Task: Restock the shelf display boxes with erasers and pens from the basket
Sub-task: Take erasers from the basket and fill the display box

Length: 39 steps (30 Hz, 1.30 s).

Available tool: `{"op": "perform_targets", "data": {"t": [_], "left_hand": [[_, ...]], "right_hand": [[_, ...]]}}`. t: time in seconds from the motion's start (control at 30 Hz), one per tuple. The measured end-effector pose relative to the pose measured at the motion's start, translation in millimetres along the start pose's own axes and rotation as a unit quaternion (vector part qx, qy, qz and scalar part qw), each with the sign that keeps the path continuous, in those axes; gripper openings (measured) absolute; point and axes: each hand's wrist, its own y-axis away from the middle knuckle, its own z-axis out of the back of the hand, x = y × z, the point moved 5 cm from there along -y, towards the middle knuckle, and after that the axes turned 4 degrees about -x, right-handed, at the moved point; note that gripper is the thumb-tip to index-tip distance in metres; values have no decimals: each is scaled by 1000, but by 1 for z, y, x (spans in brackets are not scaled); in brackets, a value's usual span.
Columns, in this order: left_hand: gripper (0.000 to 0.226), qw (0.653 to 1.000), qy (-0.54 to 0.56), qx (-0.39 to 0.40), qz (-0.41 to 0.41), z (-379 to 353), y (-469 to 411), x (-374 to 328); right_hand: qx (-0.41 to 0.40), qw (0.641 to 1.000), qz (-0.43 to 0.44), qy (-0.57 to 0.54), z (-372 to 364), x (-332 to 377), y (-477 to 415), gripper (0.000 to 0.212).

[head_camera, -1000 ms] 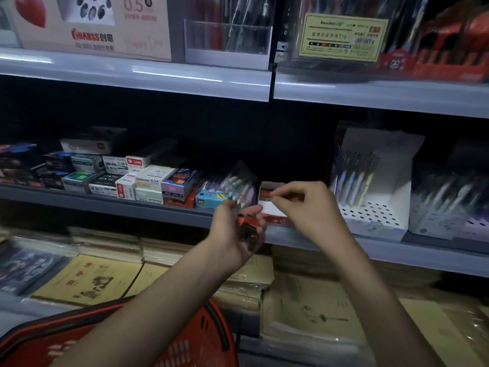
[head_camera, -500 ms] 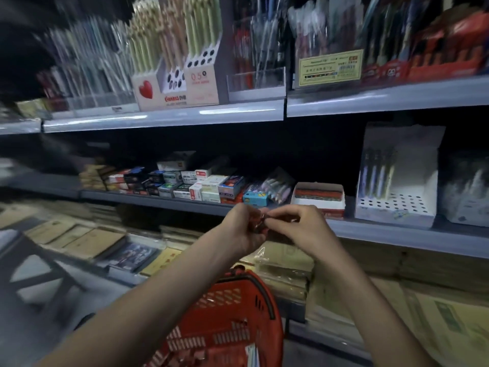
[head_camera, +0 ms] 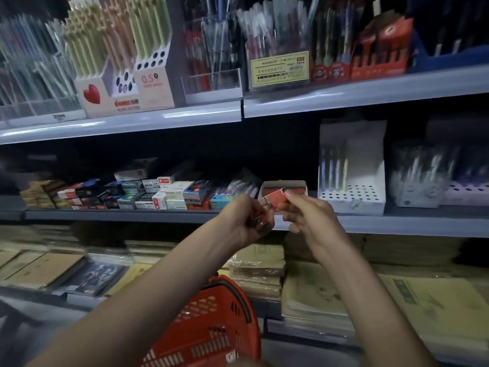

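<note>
The step in hand looks like feeding erasers one at a time into the display box (head_camera: 304,187). The right hand (head_camera: 309,218) has its thumb and fingers (head_camera: 291,195) pinching a red eraser (head_camera: 276,198) by its right end. The eraser is tilted and held in the air, not yet in the box. Its other end is close to, perhaps touching, the fingertips of the left hand (head_camera: 242,221). That hand's fingers (head_camera: 260,207) are curled round a small stack of erasers (head_camera: 262,224), which sits in the palm just below the pinched one.

The display box stands on the shelf (head_camera: 158,215), just beyond and slightly above the right fingers. It already holds a row of red erasers, though how much room is left cannot be told. A white pen box (head_camera: 352,198) stands further right of the fingers. The red basket (head_camera: 239,300) hangs well below both hands.

The next move probably calls for a short reach forward with the right fingers. The eraser would need turning level to match the row, then pressing in beside the others. Meanwhile the left hand should keep the stack steady for the next pick.
</note>
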Motion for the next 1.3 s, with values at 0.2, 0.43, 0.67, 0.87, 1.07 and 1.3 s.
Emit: {"op": "perform_targets", "data": {"t": [0.2, 0.43, 0.67, 0.87, 1.07, 1.3], "left_hand": [[35, 998, 49, 13, -45, -6, -36, 11], [22, 980, -54, -7, -192, -17, -68, -13], [23, 927, -158, -74, -331, -7, -92, -40], [18, 907, -191, -102, -362, 24, -110, -40], [25, 854, -324, -76, -400, 40, -124, -25], [30, 854, -358, -40, -375, 47, -150, -23]], "right_hand": [[-42, 998, -17, -36, 30, -3, -9, 13], [-93, 990, 87, 65, 29, 14, -27, 12], [-105, 980, 127, 115, -11, 16, -67, 16], [-113, 961, 146, 204, -11, 2, -91, 25], [-155, 891, 189, 382, -18, -1, -118, 18], [-120, 837, 104, 523, -46, -9, -155, 10]]}}
